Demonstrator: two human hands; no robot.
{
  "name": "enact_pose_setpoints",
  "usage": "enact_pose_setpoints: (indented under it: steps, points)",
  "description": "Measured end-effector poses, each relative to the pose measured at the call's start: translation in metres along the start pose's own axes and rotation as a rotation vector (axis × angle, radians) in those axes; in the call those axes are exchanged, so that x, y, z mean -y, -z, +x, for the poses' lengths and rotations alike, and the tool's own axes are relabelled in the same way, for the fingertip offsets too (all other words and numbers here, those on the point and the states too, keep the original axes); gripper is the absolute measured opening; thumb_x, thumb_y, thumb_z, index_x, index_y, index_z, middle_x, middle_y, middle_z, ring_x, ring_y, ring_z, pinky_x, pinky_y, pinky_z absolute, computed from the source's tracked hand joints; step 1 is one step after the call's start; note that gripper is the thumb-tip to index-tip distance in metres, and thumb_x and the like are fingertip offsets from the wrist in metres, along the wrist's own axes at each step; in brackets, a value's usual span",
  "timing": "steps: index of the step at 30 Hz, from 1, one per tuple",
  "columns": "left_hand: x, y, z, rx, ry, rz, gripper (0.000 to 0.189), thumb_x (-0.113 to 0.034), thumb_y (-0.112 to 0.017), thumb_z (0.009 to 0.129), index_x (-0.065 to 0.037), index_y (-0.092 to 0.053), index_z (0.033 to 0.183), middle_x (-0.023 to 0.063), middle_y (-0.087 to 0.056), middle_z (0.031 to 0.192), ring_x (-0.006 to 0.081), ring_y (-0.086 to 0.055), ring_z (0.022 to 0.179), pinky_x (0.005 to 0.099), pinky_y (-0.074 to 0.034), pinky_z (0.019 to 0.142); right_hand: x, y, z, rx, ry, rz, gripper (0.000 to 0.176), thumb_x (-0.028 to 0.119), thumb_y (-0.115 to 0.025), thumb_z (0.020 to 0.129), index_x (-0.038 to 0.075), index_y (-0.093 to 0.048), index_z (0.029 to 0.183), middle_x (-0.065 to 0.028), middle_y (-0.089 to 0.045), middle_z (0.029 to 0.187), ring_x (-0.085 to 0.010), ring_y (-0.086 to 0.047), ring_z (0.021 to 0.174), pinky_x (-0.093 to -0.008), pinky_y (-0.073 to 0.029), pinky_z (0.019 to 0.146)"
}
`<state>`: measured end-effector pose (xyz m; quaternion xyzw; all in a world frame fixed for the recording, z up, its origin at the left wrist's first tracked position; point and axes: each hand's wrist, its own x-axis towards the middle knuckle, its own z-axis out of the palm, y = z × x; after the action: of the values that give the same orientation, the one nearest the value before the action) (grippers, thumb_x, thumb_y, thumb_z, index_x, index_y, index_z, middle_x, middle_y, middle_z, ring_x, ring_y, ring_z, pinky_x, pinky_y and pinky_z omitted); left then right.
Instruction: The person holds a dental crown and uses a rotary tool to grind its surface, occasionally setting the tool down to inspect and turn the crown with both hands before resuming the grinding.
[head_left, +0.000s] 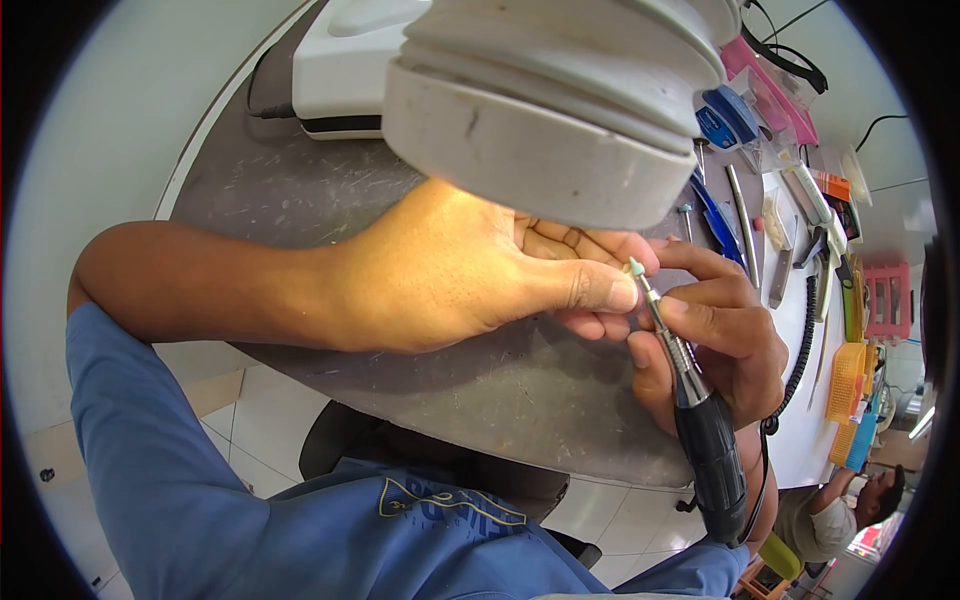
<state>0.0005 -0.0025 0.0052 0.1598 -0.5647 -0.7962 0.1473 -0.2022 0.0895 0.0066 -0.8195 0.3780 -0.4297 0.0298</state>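
My right hand (735, 330) is closed around a rotary handpiece (708, 440) with a black grip, a metal nose and a cord at its back end. A small pale green pointed bit (636, 267) sits in its nose, angled up toward my left fingertips. My left hand (450, 275) comes in from the left, thumb and index finger pinched together right beside the bit. Whatever lies in that pinch is too small or hidden to make out. The fingertips of both hands meet near the bit.
A big white lamp head (540, 140) hangs close above my hands. Behind it stands a white box-shaped device (345, 70). Blue tweezers-like tools (715, 220), metal instruments and a coiled cord (800, 350) lie at right, near orange baskets (848, 382). Another person (835, 515) sits at far right.
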Motion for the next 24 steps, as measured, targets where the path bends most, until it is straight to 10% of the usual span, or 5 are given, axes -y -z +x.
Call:
enact_pose_setpoints:
  steps: [2,24]
  points:
    - [0.0006,0.0004,-0.0003,0.008,-0.004,-0.006,0.035,-0.017,-0.061,0.095,0.003,-0.056,0.122,0.011,-0.066,0.106,0.0112,-0.064,0.092,0.0231,-0.052,0.083,0.001,0.0021,-0.0082,0.067,-0.126,0.071,0.029,0.003,-0.07,0.082,0.002,-0.051,0.103,-0.0144,-0.064,0.088,-0.0375,-0.063,0.1,-0.0511,-0.048,0.091]
    - [0.0026,0.0001,0.0004,-0.017,-0.008,-0.004,0.033,-0.017,-0.063,0.093,0.003,-0.057,0.119,0.0097,-0.067,0.101,0.0102,-0.064,0.087,0.0223,-0.052,0.08,0.0042,0.0041,-0.0038,0.139,-0.097,0.042,0.029,0.002,-0.07,0.082,0.001,-0.05,0.103,-0.0139,-0.064,0.087,-0.038,-0.063,0.097,-0.05,-0.05,0.089]
